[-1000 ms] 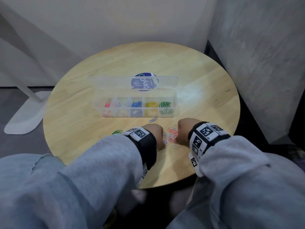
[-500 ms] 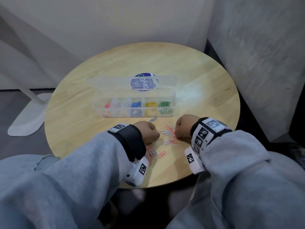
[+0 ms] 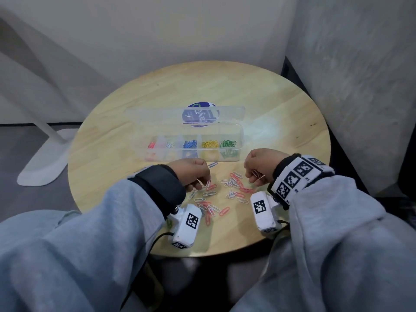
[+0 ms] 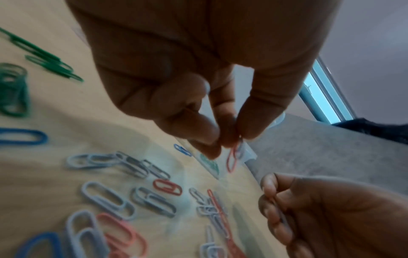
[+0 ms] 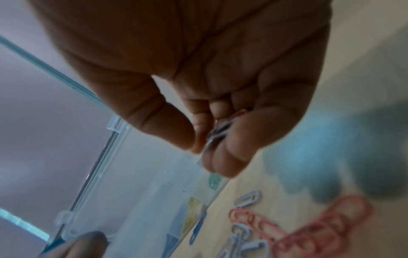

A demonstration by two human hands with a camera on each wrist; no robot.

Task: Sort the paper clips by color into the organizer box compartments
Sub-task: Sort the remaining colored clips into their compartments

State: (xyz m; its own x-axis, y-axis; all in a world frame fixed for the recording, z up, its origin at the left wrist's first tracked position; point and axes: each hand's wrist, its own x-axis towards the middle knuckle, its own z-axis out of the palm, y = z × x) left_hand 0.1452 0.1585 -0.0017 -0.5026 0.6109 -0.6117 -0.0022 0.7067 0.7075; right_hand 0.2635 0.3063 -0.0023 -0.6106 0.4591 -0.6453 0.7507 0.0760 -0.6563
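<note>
A clear organizer box (image 3: 240, 140) stands mid-table with its lid open behind. Its compartments hold, left to right, red, white, blue, yellow and green clips. Loose red and white paper clips (image 3: 234, 188) lie scattered between my hands. My left hand (image 3: 202, 183) is raised a little above the pile and pinches one red clip (image 4: 232, 159) between thumb and fingertips (image 4: 249, 129). My right hand (image 3: 252, 176) hovers to the right with its fingers curled round a few white clips (image 5: 217, 133); a pink one seems tucked among them.
The round wooden table (image 3: 281, 113) sits in a corner, with walls behind and to the right. A blue clip (image 3: 212, 164) lies just in front of the box. Green clips (image 4: 13, 90) and another blue clip (image 4: 22, 137) lie left of my left hand.
Both hands have lifted off the pile, turned their wrists and drawn slightly apart, each holding clips. More of the scattered red and white clips now shows.
</note>
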